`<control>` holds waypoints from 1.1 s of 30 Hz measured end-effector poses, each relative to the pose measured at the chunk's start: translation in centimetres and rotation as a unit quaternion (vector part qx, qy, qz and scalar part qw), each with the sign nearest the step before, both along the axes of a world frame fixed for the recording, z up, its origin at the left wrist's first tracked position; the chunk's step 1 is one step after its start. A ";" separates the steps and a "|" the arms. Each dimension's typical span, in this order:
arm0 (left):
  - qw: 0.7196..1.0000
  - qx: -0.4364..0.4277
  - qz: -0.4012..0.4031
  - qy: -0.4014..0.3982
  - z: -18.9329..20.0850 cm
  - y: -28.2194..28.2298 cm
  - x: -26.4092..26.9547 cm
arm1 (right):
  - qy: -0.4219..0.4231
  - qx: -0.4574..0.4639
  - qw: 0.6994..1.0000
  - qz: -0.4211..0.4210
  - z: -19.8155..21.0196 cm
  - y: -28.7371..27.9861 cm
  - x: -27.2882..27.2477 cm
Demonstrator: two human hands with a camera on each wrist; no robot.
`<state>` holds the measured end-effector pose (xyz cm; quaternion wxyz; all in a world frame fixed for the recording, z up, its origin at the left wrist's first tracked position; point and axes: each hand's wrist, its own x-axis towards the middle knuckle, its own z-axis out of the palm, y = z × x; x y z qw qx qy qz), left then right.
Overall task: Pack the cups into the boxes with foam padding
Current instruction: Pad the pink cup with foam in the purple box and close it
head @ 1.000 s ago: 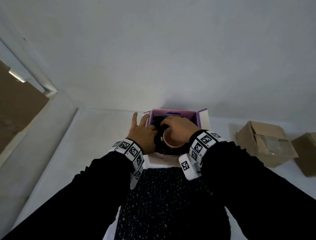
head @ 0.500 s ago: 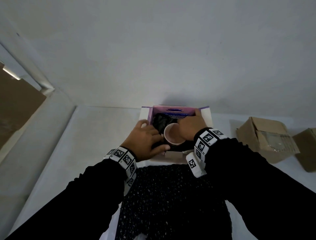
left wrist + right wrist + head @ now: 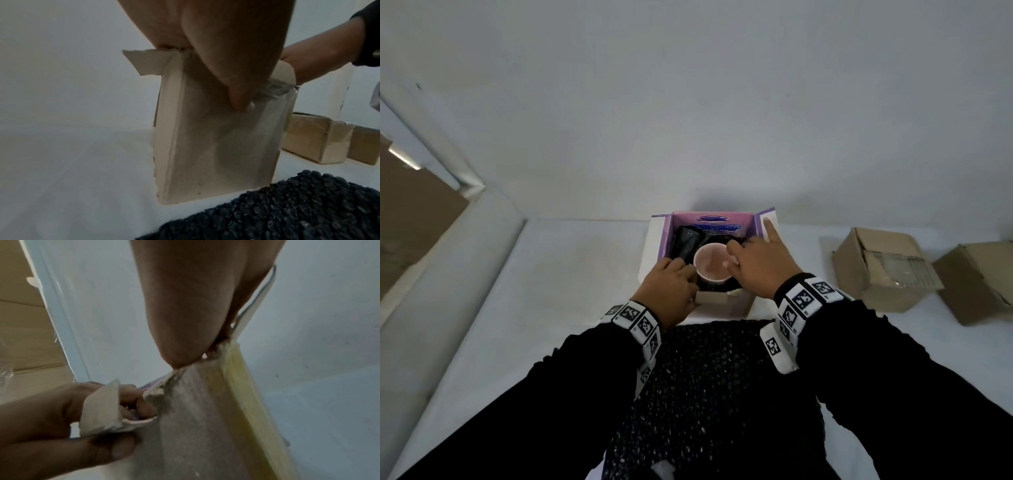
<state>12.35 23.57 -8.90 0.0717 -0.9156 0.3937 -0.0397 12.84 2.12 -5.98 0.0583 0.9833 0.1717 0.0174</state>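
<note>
A pink cup (image 3: 712, 262) stands upright in an open box (image 3: 654, 246) with purple inner walls, and black foam (image 3: 686, 240) is packed around the cup. My left hand (image 3: 671, 291) grips the box's near-left corner. Its fingers curl over the torn flap and its thumb (image 3: 236, 81) presses the front wall (image 3: 205, 146). My right hand (image 3: 756, 263) lies over the box's right side. The index finger points along the right flap, and the other fingers rest loosely by the cup's rim and the foam. The right wrist view shows the left hand (image 3: 61, 418) on the box corner (image 3: 195, 418).
Two brown cardboard boxes (image 3: 883, 270) (image 3: 979, 281) sit on the white table at the right. A black bubbled foam sheet (image 3: 715, 394) lies between my arms at the near edge. A white wall rises just behind the box.
My right hand has come off the cup and moved to the box's right side, so the cup is uncovered. My left hand has drawn back from the foam to the near-left corner.
</note>
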 end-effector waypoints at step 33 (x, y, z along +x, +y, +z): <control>0.967 -0.207 0.055 0.139 0.3 0.1 -11.8 | 0.191 0.496 0.837 -0.129 -3.7 -1.3 -14.9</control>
